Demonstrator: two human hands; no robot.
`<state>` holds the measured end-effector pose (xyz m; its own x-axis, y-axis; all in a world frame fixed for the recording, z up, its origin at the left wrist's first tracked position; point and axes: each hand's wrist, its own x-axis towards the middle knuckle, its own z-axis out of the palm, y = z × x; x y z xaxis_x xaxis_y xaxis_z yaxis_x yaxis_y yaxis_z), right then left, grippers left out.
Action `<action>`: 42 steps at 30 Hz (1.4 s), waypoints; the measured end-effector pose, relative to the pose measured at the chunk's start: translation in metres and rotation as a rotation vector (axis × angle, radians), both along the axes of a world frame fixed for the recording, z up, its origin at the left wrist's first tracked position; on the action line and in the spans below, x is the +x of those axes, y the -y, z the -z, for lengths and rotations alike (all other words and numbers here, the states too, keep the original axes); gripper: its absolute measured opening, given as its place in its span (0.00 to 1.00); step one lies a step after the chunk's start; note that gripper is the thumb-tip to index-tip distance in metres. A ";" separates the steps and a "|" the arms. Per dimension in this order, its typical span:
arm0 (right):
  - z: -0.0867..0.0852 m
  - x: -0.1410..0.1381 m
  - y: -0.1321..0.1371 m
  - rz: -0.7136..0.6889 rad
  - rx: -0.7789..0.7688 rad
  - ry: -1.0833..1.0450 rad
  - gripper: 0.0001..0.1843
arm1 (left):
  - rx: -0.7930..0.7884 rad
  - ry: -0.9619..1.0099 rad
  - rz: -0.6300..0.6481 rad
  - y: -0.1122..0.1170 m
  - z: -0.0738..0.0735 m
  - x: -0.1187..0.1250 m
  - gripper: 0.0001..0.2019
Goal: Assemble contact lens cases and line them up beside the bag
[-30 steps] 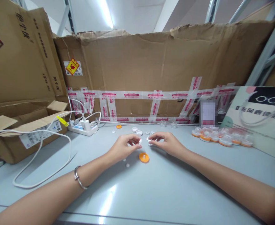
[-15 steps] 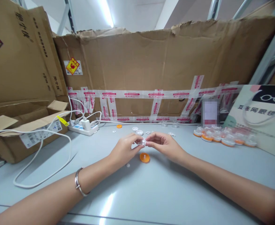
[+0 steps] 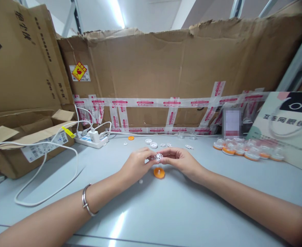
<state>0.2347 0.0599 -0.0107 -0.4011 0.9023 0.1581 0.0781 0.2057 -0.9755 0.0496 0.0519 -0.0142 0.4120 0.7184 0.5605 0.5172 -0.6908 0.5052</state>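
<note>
Between the fingertips of both hands is a small white openwork plastic part (image 3: 159,157), round with holes through it. My left hand (image 3: 137,163) pinches it from the left, and my right hand (image 3: 181,160) grips it from the right. Just below on the table lies an orange disc (image 3: 159,173) with a short pale peg standing up at its middle. A small white round piece (image 3: 140,181) sits by my left wrist. Beyond my hands are white rings (image 3: 153,145) and several small white openwork pieces (image 3: 189,147). The fingers partly cover the held part.
A second orange disc (image 3: 131,138) lies farther back. At right, several orange-and-white pieces with clear tops (image 3: 252,155) stand beside a paper bag (image 3: 290,137). To the left are a power strip (image 3: 95,141), a looping white cable (image 3: 76,161) and an opened carton (image 3: 32,147). Tall cardboard (image 3: 146,68) closes the back.
The white openwork part has turned slightly between my fingers, showing more of its holes. Both hands stay nearly in place, and the view has shifted a little.
</note>
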 end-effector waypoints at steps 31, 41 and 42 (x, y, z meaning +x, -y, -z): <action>-0.008 -0.006 0.012 0.056 -0.065 -0.123 0.16 | 0.207 -0.031 0.026 0.003 -0.002 0.005 0.07; -0.006 -0.008 0.011 0.106 -0.079 -0.177 0.18 | 0.270 -0.034 -0.015 0.003 0.001 0.008 0.06; -0.005 -0.008 0.011 0.106 -0.067 -0.180 0.18 | 0.281 -0.014 -0.015 0.003 0.000 0.008 0.06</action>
<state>0.2271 0.0490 -0.0054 -0.2737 0.9489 0.1571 -0.0807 0.1401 -0.9868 0.0578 0.0488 -0.0145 0.4116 0.5413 0.7332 0.5336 -0.7953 0.2876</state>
